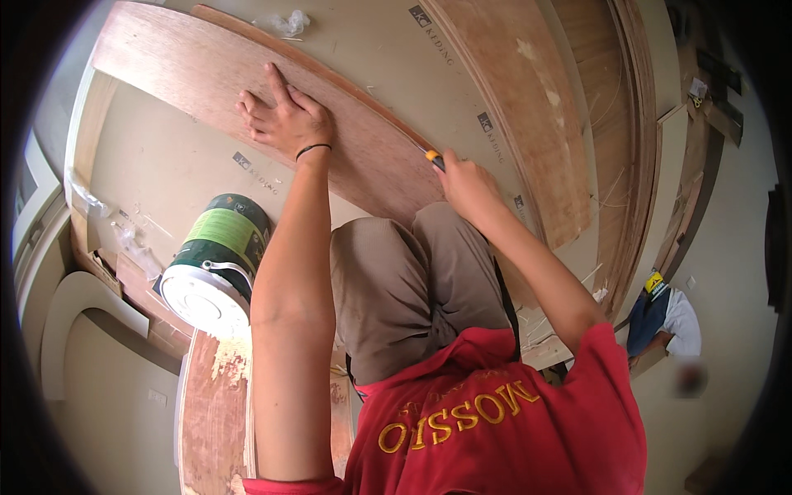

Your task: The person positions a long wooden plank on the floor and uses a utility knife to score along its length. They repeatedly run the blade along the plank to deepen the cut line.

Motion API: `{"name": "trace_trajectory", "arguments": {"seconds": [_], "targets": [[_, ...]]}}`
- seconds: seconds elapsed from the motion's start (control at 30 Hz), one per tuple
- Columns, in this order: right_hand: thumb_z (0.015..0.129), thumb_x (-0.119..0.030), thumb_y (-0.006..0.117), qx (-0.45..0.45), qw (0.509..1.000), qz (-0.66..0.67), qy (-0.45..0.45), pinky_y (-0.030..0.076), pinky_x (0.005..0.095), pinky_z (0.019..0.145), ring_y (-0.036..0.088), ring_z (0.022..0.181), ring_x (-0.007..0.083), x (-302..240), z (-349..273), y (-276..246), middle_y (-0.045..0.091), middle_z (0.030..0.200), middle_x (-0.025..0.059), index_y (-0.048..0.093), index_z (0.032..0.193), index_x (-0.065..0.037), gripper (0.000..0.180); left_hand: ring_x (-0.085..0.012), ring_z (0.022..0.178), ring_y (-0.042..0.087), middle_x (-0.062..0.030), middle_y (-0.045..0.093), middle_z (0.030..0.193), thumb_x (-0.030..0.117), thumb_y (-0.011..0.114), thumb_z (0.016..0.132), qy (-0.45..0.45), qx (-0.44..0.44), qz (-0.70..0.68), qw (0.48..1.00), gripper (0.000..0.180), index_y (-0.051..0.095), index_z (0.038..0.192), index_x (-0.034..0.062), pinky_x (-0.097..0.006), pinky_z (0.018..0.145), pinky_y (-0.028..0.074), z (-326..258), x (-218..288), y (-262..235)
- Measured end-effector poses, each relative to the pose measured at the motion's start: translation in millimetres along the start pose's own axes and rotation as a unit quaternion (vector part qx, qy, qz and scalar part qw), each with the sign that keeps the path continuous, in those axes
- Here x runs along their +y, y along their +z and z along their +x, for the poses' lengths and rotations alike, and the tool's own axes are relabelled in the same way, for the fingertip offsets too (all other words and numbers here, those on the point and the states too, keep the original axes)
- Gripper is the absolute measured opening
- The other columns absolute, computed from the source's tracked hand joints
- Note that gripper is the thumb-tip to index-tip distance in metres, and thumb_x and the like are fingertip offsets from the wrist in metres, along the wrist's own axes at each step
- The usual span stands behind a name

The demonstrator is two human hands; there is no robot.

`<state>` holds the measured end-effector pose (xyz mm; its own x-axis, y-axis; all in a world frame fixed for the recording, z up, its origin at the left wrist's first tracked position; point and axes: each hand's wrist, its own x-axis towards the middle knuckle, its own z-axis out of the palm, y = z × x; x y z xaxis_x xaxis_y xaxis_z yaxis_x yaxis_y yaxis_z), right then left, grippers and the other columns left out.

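Observation:
My left hand (290, 120) lies on a long reddish wooden board (186, 62), with the index finger stretched out and the other fingers apart. The board slants from the far left down toward my knees. In my right hand (469, 183) is a yellow-and-black handled tool (435, 158) with a thin metal tip. That tip meets the board's right edge; its exact kind is too small to tell. A thin strip of wood (330, 70) runs along the same edge.
A dark green paint bucket (223, 227) with a white lid lies tipped at my left. Curved wooden panels (520, 91) are at the right, over pale printed boards. Clear plastic scraps (289, 23) lie far off. Another person (664, 322) is at the right.

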<state>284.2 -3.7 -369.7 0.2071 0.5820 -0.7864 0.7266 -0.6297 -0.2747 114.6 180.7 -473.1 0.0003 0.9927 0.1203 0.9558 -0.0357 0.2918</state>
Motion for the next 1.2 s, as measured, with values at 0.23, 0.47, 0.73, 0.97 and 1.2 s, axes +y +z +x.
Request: {"name": "trace_trajectory", "arguments": {"seconds": [0.23,0.47,0.73,0.97,1.2], "targets": [[0.099,-0.025,0.05,-0.056,0.996,-0.041,0.062,0.052,0.0546,0.07,0.066,0.081,0.0468,36.8,-44.8,1.7,0.066,0.081,0.0277,0.05,0.112,0.002,0.03,-0.0432,0.144,0.016,-0.0251,0.026,0.153,0.026,0.045,0.097,-0.003,-0.009,-0.016,1.0,0.051,0.042,0.148,0.0311,-0.059,0.11,0.017,2.7,6.3,-2.7],[0.1,-0.029,0.049,-0.015,0.999,-0.008,0.046,0.05,0.0553,0.063,0.065,0.073,0.0466,53.7,-62.4,-10.3,0.064,0.072,0.0259,0.05,0.107,0.001,0.031,-0.0431,0.144,0.017,-0.0254,0.026,0.153,0.024,0.046,0.096,-0.004,-0.009,0.017,1.0,0.054,0.039,0.149,0.0309,-0.059,0.11,0.018,3.5,1.3,-4.7],[0.099,-0.029,0.048,0.081,0.984,0.125,-0.096,0.05,0.0554,0.059,0.064,0.068,0.046,-74.6,76.6,-37.9,0.064,0.069,0.0237,0.048,0.103,-0.002,0.027,-0.0435,0.144,0.015,-0.0259,0.023,0.153,0.022,0.045,0.096,-0.02,-0.044,0.037,0.998,0.056,0.037,0.151,0.031,-0.061,0.109,0.017,1.1,8.0,-6.9],[0.096,-0.027,0.053,0.09,0.978,0.089,-0.164,0.055,0.0532,0.064,0.068,0.074,0.0439,-129.2,131.0,-50.0,0.067,0.074,0.0237,0.051,0.103,-0.002,0.026,-0.0434,0.144,0.015,-0.0254,0.022,0.153,0.026,0.045,0.095,-0.018,-0.04,0.027,0.999,0.056,0.037,0.151,0.0301,-0.061,0.109,0.017,1.1,5.3,-5.4],[0.095,-0.026,0.054,0.083,0.978,0.087,-0.171,0.056,0.053,0.067,0.068,0.076,0.0443,-139.4,139.5,-50.8,0.067,0.078,0.025,0.052,0.102,-0.002,0.025,-0.0434,0.144,0.016,-0.0257,0.023,0.153,0.032,0.047,0.094,-0.023,-0.036,0.033,0.999,0.057,0.038,0.15,0.0294,-0.063,0.107,0.018,1.1,7.0,-6.7]]}}
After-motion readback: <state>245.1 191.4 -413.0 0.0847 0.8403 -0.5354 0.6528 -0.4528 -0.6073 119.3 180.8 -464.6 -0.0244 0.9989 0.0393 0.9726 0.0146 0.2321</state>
